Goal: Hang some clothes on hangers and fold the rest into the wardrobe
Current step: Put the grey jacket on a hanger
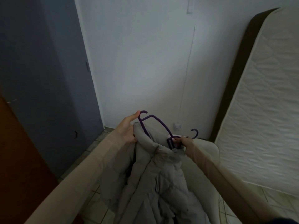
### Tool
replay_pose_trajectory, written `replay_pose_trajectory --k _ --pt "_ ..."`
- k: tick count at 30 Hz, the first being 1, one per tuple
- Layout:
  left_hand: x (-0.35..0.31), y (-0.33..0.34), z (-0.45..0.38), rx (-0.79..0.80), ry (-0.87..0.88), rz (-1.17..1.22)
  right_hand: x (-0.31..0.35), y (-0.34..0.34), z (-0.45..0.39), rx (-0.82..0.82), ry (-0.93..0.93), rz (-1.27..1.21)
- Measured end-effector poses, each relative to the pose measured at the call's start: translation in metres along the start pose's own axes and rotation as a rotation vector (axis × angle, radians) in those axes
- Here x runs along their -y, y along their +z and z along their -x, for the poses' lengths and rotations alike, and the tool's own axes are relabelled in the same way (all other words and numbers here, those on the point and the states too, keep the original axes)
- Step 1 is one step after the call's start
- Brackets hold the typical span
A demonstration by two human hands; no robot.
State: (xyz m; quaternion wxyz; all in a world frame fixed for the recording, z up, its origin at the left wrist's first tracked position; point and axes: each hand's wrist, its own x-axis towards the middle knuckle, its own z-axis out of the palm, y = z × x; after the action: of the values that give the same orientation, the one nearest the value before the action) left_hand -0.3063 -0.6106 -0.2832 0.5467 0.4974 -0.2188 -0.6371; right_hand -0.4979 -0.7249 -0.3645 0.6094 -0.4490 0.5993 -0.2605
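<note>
Jacket (155, 175) hangs between hands; wardrobe (45, 78) left, mattress (262, 102) right.

No text, label, brand, number or sign can be read anywhere in the frame.

You hold a puffy grey jacket (155, 172) that hangs down in folds. A purple hanger (157, 122) sits tilted at its top, one end tucked inside.
</note>
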Motion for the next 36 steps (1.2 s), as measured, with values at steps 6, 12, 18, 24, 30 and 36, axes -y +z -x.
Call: replay_pose_trajectory --k 6,12,18,24,30,36 --pt "0.000 -0.016 -0.006 -0.106 0.044 -0.052 -0.007 0.003 0.000 -0.093 -0.013 -0.075" --pt "0.009 -0.022 -0.018 -0.211 0.018 -0.197 -0.002 0.001 -0.005 -0.201 -0.002 -0.216" --pt "0.018 -0.014 -0.025 -0.321 -0.037 -0.293 -0.001 -0.008 -0.013 -0.345 -0.104 -0.240" --pt "0.017 -0.009 -0.026 -0.291 -0.079 -0.251 0.004 -0.019 -0.017 -0.424 -0.123 -0.231" --pt "0.025 -0.007 -0.036 -0.334 -0.072 -0.499 -0.003 -0.021 -0.008 -0.479 -0.148 -0.203" --pt "0.038 -0.002 -0.041 -0.643 0.110 -0.979 -0.009 0.000 0.000 -0.558 -0.236 0.041"
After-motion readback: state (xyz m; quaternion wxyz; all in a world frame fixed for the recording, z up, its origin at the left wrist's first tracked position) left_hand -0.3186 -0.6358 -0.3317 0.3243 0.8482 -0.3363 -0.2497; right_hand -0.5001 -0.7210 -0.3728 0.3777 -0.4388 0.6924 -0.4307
